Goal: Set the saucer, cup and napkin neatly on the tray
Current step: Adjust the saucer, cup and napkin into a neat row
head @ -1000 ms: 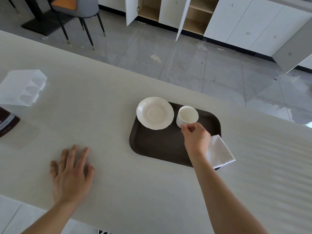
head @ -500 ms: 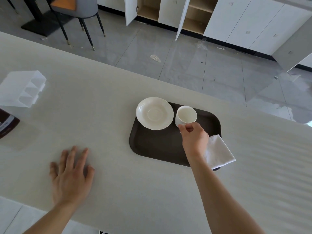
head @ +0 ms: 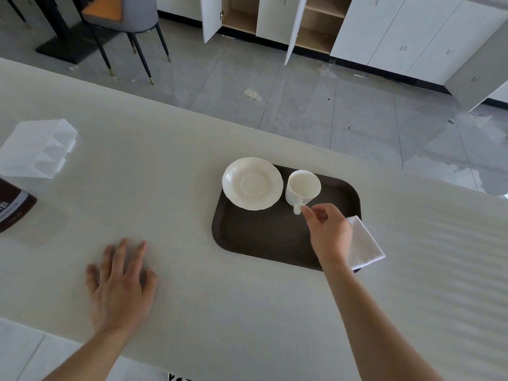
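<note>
A dark brown tray (head: 261, 237) lies on the white table. A white saucer (head: 252, 187) rests on its far left corner and overhangs the rim a little. The white cup (head: 302, 187) stands upright on the tray just right of the saucer, with its handle pointing toward me. My right hand (head: 328, 229) pinches that handle with its fingertips. A folded white napkin (head: 365, 246) lies across the tray's near right corner, partly under my right wrist and partly off the tray. My left hand (head: 121, 281) lies flat on the table, left of the tray, fingers spread.
A clear plastic box (head: 38, 148) and a dark brown package (head: 11, 207) sit at the table's left. The table's far edge runs diagonally just behind the tray. Beyond it are grey floor tiles, a chair (head: 123, 12) and white cabinets with open doors.
My right hand has drawn back toward me from over the cup to its handle, which now shows. The cup sits slightly closer to the saucer. My left hand has stayed still.
</note>
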`<state>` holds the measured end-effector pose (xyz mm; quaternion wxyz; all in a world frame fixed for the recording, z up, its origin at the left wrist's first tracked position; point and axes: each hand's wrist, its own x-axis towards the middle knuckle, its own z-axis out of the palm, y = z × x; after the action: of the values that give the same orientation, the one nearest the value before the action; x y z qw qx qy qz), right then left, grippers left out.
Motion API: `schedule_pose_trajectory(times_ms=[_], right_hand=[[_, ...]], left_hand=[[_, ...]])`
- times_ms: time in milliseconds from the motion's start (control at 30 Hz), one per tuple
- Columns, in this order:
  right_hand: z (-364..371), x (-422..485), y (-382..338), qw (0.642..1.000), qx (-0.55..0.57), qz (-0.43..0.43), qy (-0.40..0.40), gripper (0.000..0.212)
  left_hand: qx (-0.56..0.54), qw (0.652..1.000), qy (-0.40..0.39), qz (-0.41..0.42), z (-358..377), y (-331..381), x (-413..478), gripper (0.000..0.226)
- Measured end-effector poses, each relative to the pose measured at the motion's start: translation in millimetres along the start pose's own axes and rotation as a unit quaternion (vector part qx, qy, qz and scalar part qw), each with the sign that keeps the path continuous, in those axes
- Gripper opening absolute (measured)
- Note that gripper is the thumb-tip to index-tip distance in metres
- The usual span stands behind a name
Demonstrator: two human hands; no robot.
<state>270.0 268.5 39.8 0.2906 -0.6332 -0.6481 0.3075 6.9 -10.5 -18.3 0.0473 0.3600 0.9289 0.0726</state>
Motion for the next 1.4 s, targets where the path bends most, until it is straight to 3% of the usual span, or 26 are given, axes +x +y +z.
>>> schedule_pose_trajectory(times_ms=[367,533,600,800,1133,1267,1400], right_hand=[[-100.1,1.8,63.9,0.985,-0.121,-0.075,0.098,0.005],[-103.0,9.9,78.9,0.972,-0.232,0.009,-0.017,0.044],[-101.3,14.1,80.4,0.966,-0.246,0.049,-0.062,0.048],[-103.1,19.0,78.5,0.968,-0.213,0.100,-0.092,0.036],[-80.2,7.5,76.2,0.987,-0.033,0.156,0.022,0.015],[-70.1,3.6,74.4,0.987,-0.016,0.155,0.036,0.015],[-72.2,5.2,73.3,0.989,-0.057,0.138,-0.003,0.025]], left_hand=[[0.007,0.999,-0.042,-0.034,-0.5,10.8,4.2,0.057],[-0.032,0.987,-0.082,-0.136,4.0,56.2,24.4,0.062],[-0.034,0.985,-0.098,-0.140,10.2,72.0,28.2,0.066],[-0.011,0.987,-0.080,-0.137,28.3,77.5,26.0,0.074],[-0.010,0.987,-0.078,-0.140,26.7,80.0,24.7,0.081],[-0.008,0.988,-0.065,-0.141,28.9,79.1,25.0,0.079],[-0.015,0.989,-0.059,-0.135,27.4,82.0,24.7,0.078]])
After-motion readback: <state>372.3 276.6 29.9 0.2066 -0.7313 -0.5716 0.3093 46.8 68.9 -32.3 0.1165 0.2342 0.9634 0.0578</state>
